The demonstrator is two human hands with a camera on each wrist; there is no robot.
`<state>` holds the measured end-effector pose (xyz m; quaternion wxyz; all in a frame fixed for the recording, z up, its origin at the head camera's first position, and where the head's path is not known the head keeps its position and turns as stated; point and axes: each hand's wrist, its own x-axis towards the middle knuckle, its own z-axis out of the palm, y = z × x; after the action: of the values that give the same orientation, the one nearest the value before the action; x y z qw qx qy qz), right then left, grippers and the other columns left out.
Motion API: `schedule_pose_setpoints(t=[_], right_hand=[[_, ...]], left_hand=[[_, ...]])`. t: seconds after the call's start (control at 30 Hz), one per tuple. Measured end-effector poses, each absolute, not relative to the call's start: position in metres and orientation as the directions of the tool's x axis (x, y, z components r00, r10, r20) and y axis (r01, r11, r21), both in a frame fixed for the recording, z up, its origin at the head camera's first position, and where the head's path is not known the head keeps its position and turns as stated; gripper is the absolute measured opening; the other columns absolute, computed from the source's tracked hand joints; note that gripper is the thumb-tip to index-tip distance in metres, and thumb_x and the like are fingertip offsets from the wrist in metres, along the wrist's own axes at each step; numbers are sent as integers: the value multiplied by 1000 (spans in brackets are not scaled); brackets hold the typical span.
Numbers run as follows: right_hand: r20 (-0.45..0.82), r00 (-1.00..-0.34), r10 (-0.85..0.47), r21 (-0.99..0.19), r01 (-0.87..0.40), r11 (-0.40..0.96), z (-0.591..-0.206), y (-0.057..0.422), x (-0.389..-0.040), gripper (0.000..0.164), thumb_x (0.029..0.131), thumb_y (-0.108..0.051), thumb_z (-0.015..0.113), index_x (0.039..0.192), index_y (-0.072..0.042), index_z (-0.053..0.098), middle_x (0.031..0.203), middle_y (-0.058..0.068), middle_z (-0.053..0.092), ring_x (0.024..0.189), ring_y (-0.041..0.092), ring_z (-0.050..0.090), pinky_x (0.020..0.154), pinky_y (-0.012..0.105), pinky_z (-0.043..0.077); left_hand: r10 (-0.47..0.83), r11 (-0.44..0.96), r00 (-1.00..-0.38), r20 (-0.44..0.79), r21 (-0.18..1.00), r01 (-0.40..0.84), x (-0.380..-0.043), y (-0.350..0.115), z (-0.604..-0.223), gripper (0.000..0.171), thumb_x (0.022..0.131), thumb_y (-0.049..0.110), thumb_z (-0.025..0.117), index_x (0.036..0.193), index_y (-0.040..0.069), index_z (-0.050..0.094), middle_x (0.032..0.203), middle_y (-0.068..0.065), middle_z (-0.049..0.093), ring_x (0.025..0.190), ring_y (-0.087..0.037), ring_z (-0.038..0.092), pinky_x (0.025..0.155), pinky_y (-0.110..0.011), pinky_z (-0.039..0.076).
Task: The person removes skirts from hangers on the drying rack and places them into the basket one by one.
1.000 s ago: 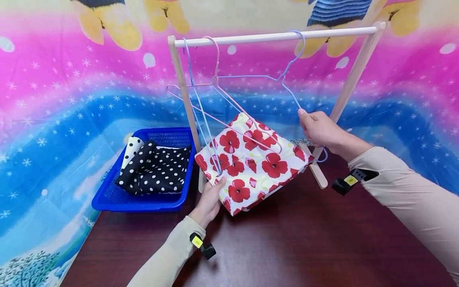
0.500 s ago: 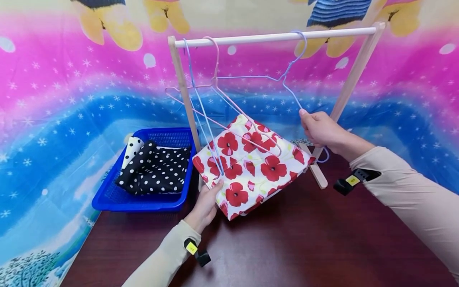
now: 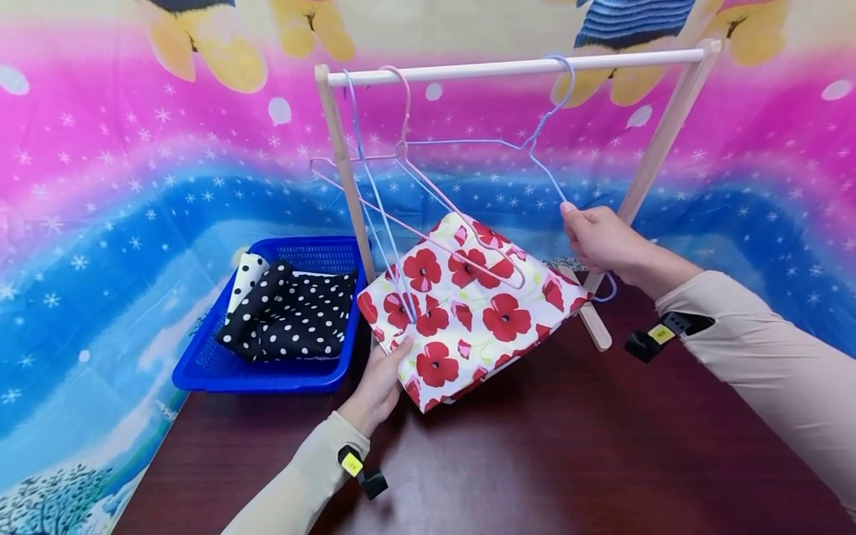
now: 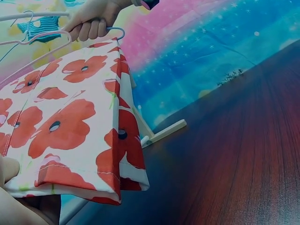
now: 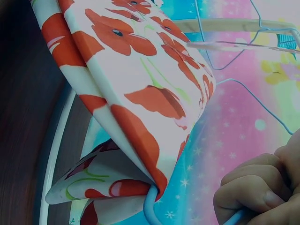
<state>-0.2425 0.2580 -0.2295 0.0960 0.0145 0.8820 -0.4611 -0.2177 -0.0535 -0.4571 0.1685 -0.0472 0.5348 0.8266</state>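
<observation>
A folded white cloth with red poppies [image 3: 484,319] lies over the lower bar of a blue wire hanger [image 3: 533,140], which hangs from the rack's rail. My left hand [image 3: 380,383] pinches the cloth's lower left edge, thumb on top. My right hand [image 3: 602,234] grips the hanger's sloping right arm, its fingers curled in the right wrist view. The hanger's rounded end [image 5: 150,206] pokes out of the cloth's fold there. In front of the cloth hang a pink hanger [image 3: 403,145] and a light blue hanger [image 3: 357,134]. Most of the lower bar is hidden under the cloth.
A wooden rack [image 3: 468,72] stands on the dark brown table [image 3: 548,461], its right foot [image 3: 597,331] near my right hand. Left of it sits a blue basket [image 3: 261,385] holding black polka-dot cloth [image 3: 301,319] and white dotted cloth [image 3: 246,281]. A printed curtain [image 3: 167,141] hangs behind.
My left hand has moved slightly left and down, drawing the poppy cloth's near corner with it. The right hand has shifted very slightly right, still holding the hanger.
</observation>
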Motion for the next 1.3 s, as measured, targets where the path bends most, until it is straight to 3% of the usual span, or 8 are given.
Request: schedule_pose_setpoints(t=[0.3, 0.93, 1.3], right_hand=[[-176, -983, -51, -788, 110, 605, -228, 261, -242, 58, 105, -60, 26, 72, -13, 35, 53, -6, 30, 45, 10, 28, 44, 28, 26], [-205, -976, -69, -782, 121, 612, -229, 258, -243, 58, 105, -59, 24, 71, -14, 35, 52, -6, 30, 44, 11, 28, 44, 29, 26], [-225, -972, -73, -785, 136, 605, -228, 259, -243, 59, 104, -62, 24, 71, -15, 35, 53, -5, 31, 44, 11, 28, 44, 29, 26]], left_hand=[[230, -356, -934, -273, 870, -342, -215, -55, -459, 51, 104, 30, 55, 151, 16, 39, 140, -8, 60, 109, -8, 67, 93, -24, 56], [215, -369, -939, -268, 868, -333, -215, -64, -462, 45, 105, 27, 54, 146, 9, 44, 120, 2, 70, 102, -7, 68, 88, -22, 57], [221, -352, -938, -266, 876, -331, -213, -69, -463, 46, 106, 27, 53, 146, 7, 45, 120, 1, 71, 103, -6, 69, 89, -22, 57]])
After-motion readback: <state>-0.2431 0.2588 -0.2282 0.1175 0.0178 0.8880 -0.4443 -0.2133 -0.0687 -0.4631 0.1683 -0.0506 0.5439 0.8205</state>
